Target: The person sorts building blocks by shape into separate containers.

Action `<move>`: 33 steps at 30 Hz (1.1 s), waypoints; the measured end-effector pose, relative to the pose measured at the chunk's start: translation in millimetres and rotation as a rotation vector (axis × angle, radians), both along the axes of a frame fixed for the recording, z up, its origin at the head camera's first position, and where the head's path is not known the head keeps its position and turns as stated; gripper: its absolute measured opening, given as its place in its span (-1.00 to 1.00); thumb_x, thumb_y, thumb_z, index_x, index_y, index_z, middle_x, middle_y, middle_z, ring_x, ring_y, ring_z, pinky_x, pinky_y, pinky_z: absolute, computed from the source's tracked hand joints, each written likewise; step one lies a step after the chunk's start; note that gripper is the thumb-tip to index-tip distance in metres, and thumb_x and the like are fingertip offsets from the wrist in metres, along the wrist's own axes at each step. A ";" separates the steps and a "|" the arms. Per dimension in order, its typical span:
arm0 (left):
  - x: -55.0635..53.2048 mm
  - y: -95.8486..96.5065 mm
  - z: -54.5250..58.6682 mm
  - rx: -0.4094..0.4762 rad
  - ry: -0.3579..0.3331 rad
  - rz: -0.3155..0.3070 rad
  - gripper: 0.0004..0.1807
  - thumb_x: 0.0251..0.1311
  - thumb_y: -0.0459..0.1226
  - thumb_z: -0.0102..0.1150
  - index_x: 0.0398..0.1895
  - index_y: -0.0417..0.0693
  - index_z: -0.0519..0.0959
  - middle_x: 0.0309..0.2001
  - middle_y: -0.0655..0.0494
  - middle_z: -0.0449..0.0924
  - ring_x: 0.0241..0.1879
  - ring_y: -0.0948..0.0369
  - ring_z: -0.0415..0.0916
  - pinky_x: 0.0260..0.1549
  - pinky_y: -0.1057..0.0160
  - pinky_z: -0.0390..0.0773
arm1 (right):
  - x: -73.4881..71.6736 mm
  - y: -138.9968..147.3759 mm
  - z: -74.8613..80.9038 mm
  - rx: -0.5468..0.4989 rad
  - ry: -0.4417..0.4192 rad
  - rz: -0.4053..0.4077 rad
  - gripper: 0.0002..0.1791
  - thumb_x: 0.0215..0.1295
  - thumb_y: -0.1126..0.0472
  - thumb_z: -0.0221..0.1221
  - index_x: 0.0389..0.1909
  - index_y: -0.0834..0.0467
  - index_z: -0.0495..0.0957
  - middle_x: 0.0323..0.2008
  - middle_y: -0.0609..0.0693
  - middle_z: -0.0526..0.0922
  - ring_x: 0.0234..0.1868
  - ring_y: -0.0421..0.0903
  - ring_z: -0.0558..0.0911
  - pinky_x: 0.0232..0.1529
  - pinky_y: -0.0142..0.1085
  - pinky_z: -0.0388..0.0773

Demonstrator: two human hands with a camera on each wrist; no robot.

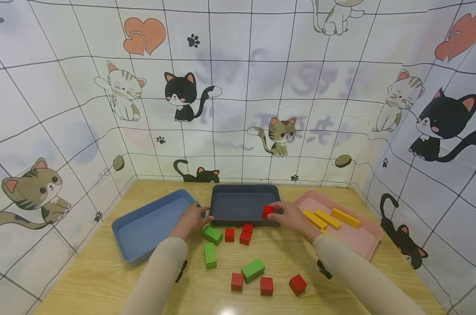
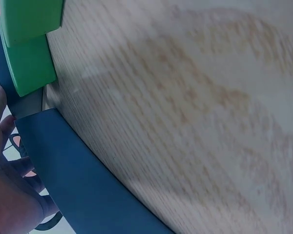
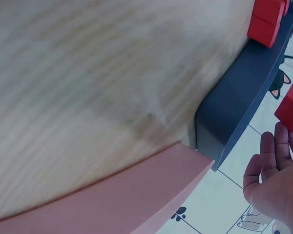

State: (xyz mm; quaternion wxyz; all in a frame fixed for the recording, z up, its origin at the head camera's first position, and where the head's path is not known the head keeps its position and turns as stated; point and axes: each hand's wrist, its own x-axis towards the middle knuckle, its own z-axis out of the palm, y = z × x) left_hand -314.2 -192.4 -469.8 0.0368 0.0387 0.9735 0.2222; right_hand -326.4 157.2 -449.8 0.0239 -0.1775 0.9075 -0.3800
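My right hand (image 1: 291, 215) pinches a red cube (image 1: 267, 212) between thumb and fingers, over the front right corner of the dark navy tray (image 1: 242, 205). In the right wrist view the held cube (image 3: 289, 108) shows above that tray's rim. My left hand (image 1: 191, 218) has its fingers spread between the blue tray (image 1: 143, 225) and the navy tray, fingertips right at the navy tray's left edge. Nothing is in its grasp. Just in front of it lies a green block (image 1: 212, 235); a second green block (image 1: 210, 255) lies nearer.
At the right, a pink tray (image 1: 364, 236) holds several yellow sticks (image 1: 327, 219). Red cubes (image 1: 229, 235) lie before the navy tray. Closer to me are another green block (image 1: 253, 270) and more red cubes (image 1: 267, 285). A cat-print sheet (image 1: 230, 87) surrounds the wooden table (image 1: 190, 293).
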 end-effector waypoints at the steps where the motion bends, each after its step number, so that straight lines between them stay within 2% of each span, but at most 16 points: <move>1: -0.2 -0.4 -0.1 0.000 -0.001 -0.001 -0.40 0.36 0.04 0.16 0.41 0.08 0.42 0.51 -0.32 -0.01 0.46 -0.32 -0.07 0.25 -0.45 0.05 | -2.9 -2.0 1.1 0.001 -0.006 -0.008 -0.53 0.31 0.05 0.32 0.18 0.15 0.57 -0.06 -0.05 0.64 -0.11 -0.08 0.56 -0.09 -0.14 0.56; 4: -1.5 -1.8 -0.9 0.005 -0.003 0.005 -0.40 0.36 0.03 0.17 0.41 0.08 0.42 0.51 -0.32 -0.01 0.46 -0.32 -0.07 0.25 -0.45 0.04 | -12.1 -8.6 3.6 0.008 -0.017 -0.034 -0.57 0.32 0.04 0.31 0.14 0.12 0.59 -0.08 -0.06 0.66 -0.17 -0.08 0.57 -0.13 -0.17 0.55; 10: -1.6 -3.7 -0.9 0.005 -0.005 0.015 -0.40 0.36 0.03 0.17 0.41 0.08 0.42 0.51 -0.31 -0.01 0.46 -0.32 -0.08 0.25 -0.45 0.04 | -28.6 -25.6 4.7 0.046 0.018 -0.094 -0.66 0.30 0.08 0.31 0.03 0.14 0.64 -0.22 -0.05 0.69 -0.30 -0.09 0.56 -0.25 -0.21 0.50; 14: -1.4 -3.7 -0.1 -0.007 -0.001 0.010 -0.40 0.36 0.04 0.16 0.41 0.09 0.42 0.51 -0.30 -0.01 0.46 -0.31 -0.06 0.24 -0.46 0.06 | -34.8 -36.9 1.8 0.065 0.037 -0.146 -0.69 0.27 0.13 0.33 -0.03 0.18 0.66 -0.22 0.00 0.70 -0.31 -0.06 0.56 -0.23 -0.17 0.53; 21: 0.2 -2.1 0.4 -0.013 0.008 -0.010 -0.40 0.36 0.04 0.16 0.40 0.08 0.43 0.50 -0.32 0.03 0.44 -0.34 -0.02 0.23 -0.45 0.11 | -40.6 -51.3 -5.1 0.107 0.004 -0.258 -0.59 0.28 0.14 0.31 0.07 0.28 0.62 -0.09 0.13 0.70 -0.22 0.03 0.61 -0.13 -0.09 0.58; 25: 0.6 -0.6 -0.1 -0.013 0.020 -0.013 -0.40 0.35 0.05 0.17 0.40 0.08 0.43 0.50 -0.31 0.04 0.43 -0.34 -0.01 0.22 -0.44 0.13 | -42.1 -57.4 -8.2 0.144 -0.009 -0.312 -0.59 0.27 0.14 0.32 0.06 0.30 0.62 -0.09 0.14 0.70 -0.23 0.03 0.61 -0.13 -0.09 0.57; 29: 0.4 -0.3 -1.3 -0.020 0.021 -0.010 -0.40 0.35 0.05 0.17 0.40 0.08 0.43 0.50 -0.31 0.04 0.43 -0.33 0.00 0.22 -0.45 0.13 | -42.6 -60.0 -11.3 0.167 0.006 -0.305 -0.55 0.27 0.12 0.32 0.09 0.31 0.61 -0.05 0.17 0.69 -0.16 0.07 0.63 -0.06 -0.06 0.57; 33: -0.3 -1.1 -1.9 -0.027 0.014 -0.002 -0.40 0.35 0.05 0.17 0.40 0.09 0.43 0.50 -0.30 0.04 0.43 -0.32 0.01 0.21 -0.45 0.13 | -43.9 -57.3 -14.2 0.187 0.035 -0.270 -0.43 0.29 0.07 0.32 0.21 0.32 0.53 0.12 0.24 0.61 0.07 0.17 0.60 0.10 0.03 0.51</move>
